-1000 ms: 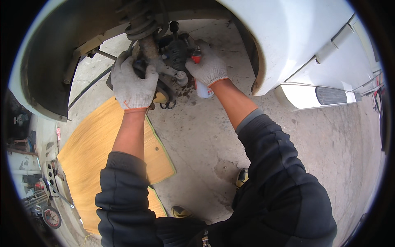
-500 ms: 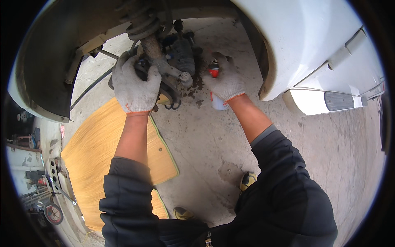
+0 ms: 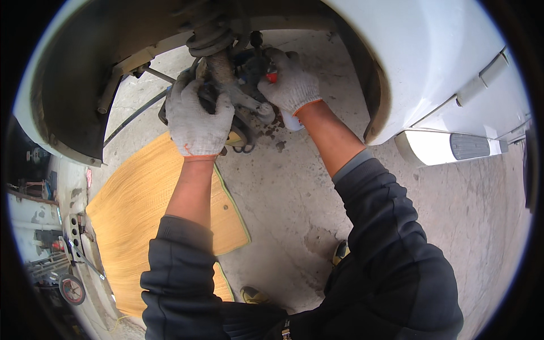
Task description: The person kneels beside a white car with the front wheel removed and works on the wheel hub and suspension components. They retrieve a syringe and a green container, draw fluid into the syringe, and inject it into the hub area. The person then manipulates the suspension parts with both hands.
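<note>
In the head view, the right hand [image 3: 292, 88] is wrapped around a can [image 3: 293, 122], its red top [image 3: 272, 75] showing by the fingers and its white body below the palm; the fingers are closed in on it, though I cannot tell whether one presses the top; the can is upright or slightly tilted, just right of the knob-ended arm [image 3: 265, 112], presumably held so near to keep its top close to the metal.

The left hand [image 3: 199, 122] lies over a dark metal part [image 3: 164, 113] left of the rusty post [image 3: 221, 71], thumb apart from the fingers; the fingertips bend out of sight, so I cannot tell how tightly they grip; it seems placed there to steady the part or the person's reach; the coil spring [image 3: 211, 42] stands above, under the wheel arch [image 3: 62, 85], whose open space gives both hands room; dark wet spots [image 3: 271, 133] mark the floor [image 3: 294, 192] below; the yellow mat [image 3: 147, 209] lies under the left forearm, perhaps to shield knees from concrete.
</note>
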### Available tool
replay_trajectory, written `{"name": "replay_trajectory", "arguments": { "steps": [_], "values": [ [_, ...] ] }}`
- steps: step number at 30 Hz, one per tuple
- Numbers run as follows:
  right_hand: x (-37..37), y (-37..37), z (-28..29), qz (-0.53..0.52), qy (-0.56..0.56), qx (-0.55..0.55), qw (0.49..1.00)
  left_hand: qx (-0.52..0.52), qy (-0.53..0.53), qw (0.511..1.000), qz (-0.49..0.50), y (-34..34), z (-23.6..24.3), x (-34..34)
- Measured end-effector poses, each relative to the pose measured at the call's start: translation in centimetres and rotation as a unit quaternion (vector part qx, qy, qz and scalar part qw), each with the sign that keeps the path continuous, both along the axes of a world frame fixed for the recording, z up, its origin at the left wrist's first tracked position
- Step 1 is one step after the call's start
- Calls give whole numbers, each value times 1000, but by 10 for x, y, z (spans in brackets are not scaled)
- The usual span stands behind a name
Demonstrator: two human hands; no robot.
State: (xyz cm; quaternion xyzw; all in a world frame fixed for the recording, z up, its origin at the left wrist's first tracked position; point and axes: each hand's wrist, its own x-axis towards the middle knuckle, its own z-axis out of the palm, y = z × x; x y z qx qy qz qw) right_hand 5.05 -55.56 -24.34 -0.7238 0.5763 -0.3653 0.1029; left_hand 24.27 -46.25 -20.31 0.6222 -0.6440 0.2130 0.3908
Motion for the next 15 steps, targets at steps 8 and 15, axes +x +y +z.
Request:
{"name": "replay_trajectory", "arguments": {
  "steps": [8,15],
  "values": [
    [3,-12,7,14,40,22,999,-4,0,1000,-2,-1,-3,2],
    [6,-23,1,-1,39,33,999,-10,-20,1000,7,2,-2,1]
  ]
}}
